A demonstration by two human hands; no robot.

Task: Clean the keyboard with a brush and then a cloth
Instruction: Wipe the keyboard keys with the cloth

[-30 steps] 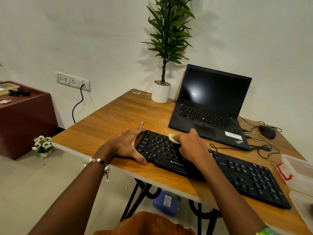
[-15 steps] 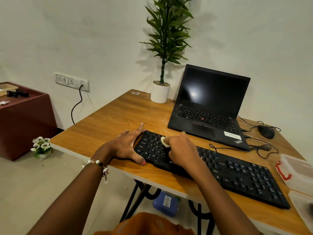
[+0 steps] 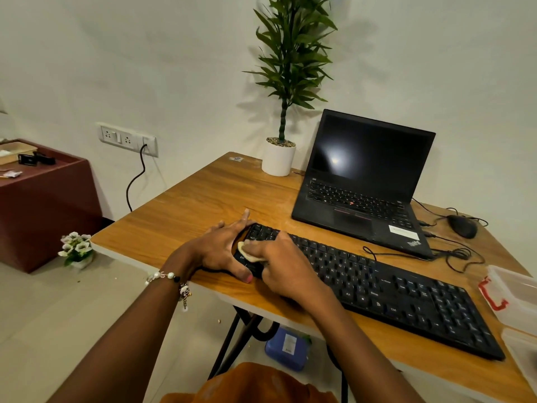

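Keyboard (image 3: 377, 289): black, full-size, lying diagonally across the lower centre and right of the frame on the wooden desk (image 3: 189, 210). The right hand (image 3: 286, 269) is closed around a small pale cloth (image 3: 249, 253), pressing it onto the keys at the keyboard's left end. The left hand (image 3: 220, 250) lies spread flat, fingers wide, bracing that same end, thumb at the near edge. This appears to be the cloth stage; no brush is visible. Done well, the wipe keeps light, even pressure along each key row while the bracing hand prevents sliding (the cloth is small, so passes should overlap). Behind, centre right, stands an open laptop (image 3: 366, 181); a mouse (image 3: 462, 226) and loose cables (image 3: 453, 254) lie at right, nearest the keyboard's far edge. Clear plastic containers (image 3: 520, 292) at the right edge crowd the keyboard's right end. A potted plant (image 3: 283, 112) stands well clear.
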